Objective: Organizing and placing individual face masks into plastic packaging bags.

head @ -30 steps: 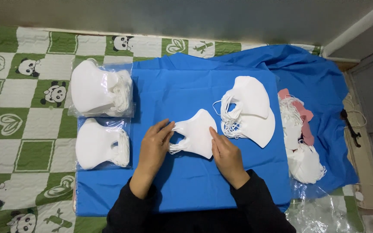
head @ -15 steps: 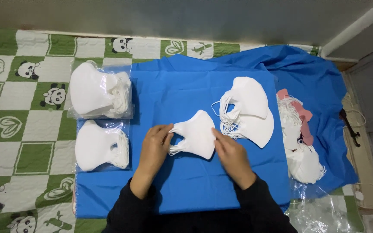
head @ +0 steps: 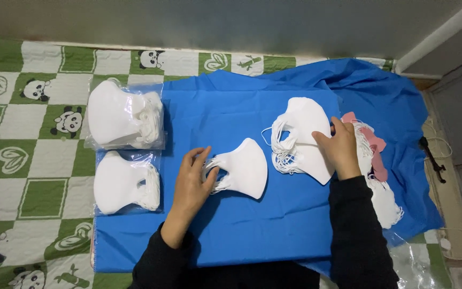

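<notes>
Lying flat mid-cloth on the blue cloth: single white mask. Left hand at its ear-loop end, fingers curled loosely on the loops, not closed tight. Right hand spread flat, open, pressing the stack of white masks just right of the single one. Further right, loose pile of white and pink masks. At left, two clear plastic bags, upper bag and lower bag, each packed with white masks. Beneath all, panda-print mat.
</notes>
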